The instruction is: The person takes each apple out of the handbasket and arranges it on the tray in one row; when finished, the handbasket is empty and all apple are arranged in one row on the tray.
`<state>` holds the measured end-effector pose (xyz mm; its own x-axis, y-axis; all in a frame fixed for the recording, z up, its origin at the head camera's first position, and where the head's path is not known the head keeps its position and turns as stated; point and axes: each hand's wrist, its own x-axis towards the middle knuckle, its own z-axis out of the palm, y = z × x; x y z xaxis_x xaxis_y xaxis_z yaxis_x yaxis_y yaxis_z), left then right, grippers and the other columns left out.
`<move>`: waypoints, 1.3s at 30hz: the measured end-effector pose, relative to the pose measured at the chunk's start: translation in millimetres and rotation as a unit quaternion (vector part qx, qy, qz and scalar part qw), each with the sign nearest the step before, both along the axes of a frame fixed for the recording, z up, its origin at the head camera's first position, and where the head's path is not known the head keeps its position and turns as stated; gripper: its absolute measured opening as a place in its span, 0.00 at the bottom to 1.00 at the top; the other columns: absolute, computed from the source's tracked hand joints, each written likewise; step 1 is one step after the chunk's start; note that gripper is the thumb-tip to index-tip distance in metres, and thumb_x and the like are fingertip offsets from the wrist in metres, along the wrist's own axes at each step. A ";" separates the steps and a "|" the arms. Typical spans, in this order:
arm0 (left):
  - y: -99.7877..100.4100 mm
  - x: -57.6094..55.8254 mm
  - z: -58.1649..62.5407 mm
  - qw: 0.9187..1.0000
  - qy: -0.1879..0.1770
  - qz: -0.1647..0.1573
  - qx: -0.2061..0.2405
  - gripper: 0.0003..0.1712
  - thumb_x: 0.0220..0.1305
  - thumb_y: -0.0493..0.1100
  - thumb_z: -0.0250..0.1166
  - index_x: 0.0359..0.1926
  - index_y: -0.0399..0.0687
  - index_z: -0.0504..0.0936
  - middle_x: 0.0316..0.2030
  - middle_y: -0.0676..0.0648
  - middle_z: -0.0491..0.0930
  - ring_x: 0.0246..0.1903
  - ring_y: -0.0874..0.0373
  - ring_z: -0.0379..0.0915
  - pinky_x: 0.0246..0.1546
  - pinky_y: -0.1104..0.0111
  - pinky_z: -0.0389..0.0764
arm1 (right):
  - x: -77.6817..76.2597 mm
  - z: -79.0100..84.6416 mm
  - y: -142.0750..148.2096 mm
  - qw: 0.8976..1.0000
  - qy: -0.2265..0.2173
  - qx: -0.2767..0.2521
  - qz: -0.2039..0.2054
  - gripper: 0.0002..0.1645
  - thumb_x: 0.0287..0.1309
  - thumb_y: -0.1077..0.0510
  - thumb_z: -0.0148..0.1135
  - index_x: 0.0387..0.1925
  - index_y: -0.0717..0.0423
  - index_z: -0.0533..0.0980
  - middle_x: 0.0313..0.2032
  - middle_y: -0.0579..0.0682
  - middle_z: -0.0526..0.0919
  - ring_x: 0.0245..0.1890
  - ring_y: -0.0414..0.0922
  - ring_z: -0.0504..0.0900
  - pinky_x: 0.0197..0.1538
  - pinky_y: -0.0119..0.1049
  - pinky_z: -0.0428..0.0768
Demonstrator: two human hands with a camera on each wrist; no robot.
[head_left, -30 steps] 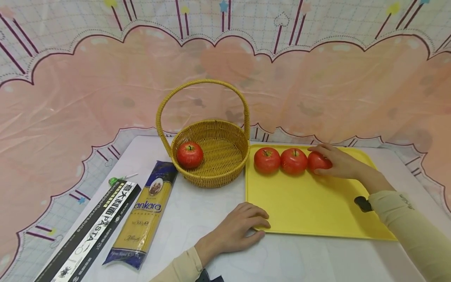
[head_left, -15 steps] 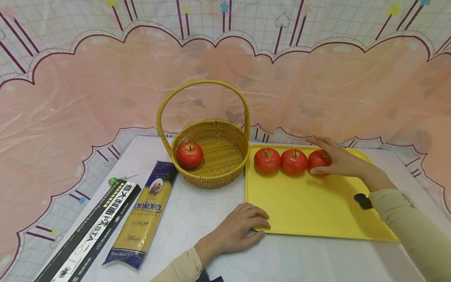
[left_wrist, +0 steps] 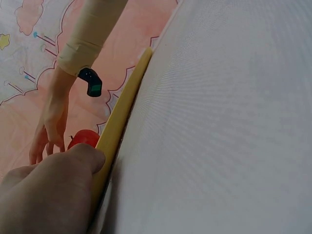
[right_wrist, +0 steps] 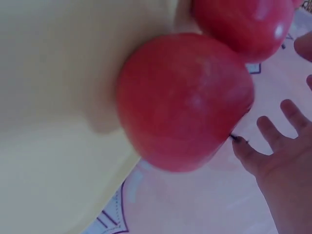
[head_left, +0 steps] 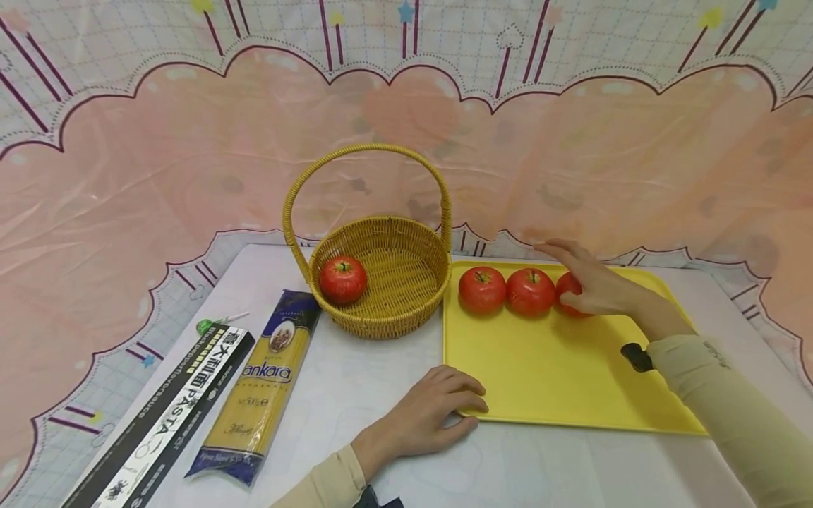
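A row of red apples lies along the far side of a yellow tray (head_left: 546, 381): a left apple (head_left: 483, 290), a middle apple (head_left: 531, 291) and a right apple (head_left: 568, 288). Over the right apple my right hand (head_left: 591, 286) hovers with fingers spread, partly hiding it in the head view. In the right wrist view, that apple (right_wrist: 183, 105) sits below the spread fingers of the right hand (right_wrist: 287, 156). My left hand (head_left: 427, 415) rests at the tray's near left corner, fingers over the rim. Seen from the left wrist, the left hand (left_wrist: 58, 190) overlaps the tray edge (left_wrist: 122, 117).
Left of the tray stands a wicker basket (head_left: 400, 282) with a tall handle and one apple (head_left: 343, 279) inside. A spaghetti packet (head_left: 260, 388), a black-and-white pasta box (head_left: 165, 416) and a green lollipop (head_left: 206, 326) lie further left. A patterned backdrop (head_left: 406, 183) rises behind.
My right hand, earlier around the right apple, has lifted off it, spread its fingers and shifted slightly left. The apple stays on the tray. The left hand has not moved.
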<state>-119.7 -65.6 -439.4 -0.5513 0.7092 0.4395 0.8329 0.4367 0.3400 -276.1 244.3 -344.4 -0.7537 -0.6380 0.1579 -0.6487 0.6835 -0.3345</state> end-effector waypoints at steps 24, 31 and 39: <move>-0.3 -0.3 1.4 1.000 -0.002 -0.002 -0.004 0.09 0.60 0.51 0.53 0.40 0.63 0.77 0.47 0.60 0.71 0.51 0.68 0.61 0.56 0.71 0.61 | 2.0 10.3 -67.3 0.997 0.033 -0.001 0.071 0.27 0.50 0.50 0.60 0.54 0.44 0.67 0.54 0.38 0.67 0.57 0.42 0.65 0.60 0.47 0.63; 0.5 -1.0 0.5 1.000 -0.003 -0.004 -0.002 0.09 0.60 0.50 0.54 0.40 0.62 0.77 0.47 0.61 0.71 0.51 0.69 0.61 0.56 0.71 0.61 | 2.9 13.6 -91.9 0.993 0.053 -0.016 0.100 0.22 0.53 0.52 0.57 0.52 0.44 0.69 0.51 0.42 0.70 0.54 0.41 0.68 0.57 0.43 0.68; 1.1 -1.4 0.6 1.000 -0.003 -0.003 -0.011 0.09 0.60 0.51 0.53 0.41 0.63 0.77 0.48 0.61 0.71 0.51 0.69 0.61 0.57 0.70 0.60 | 0.3 13.5 -127.7 0.988 0.048 -0.023 0.143 0.20 0.57 0.55 0.51 0.52 0.44 0.68 0.51 0.41 0.69 0.48 0.42 0.71 0.52 0.40 0.71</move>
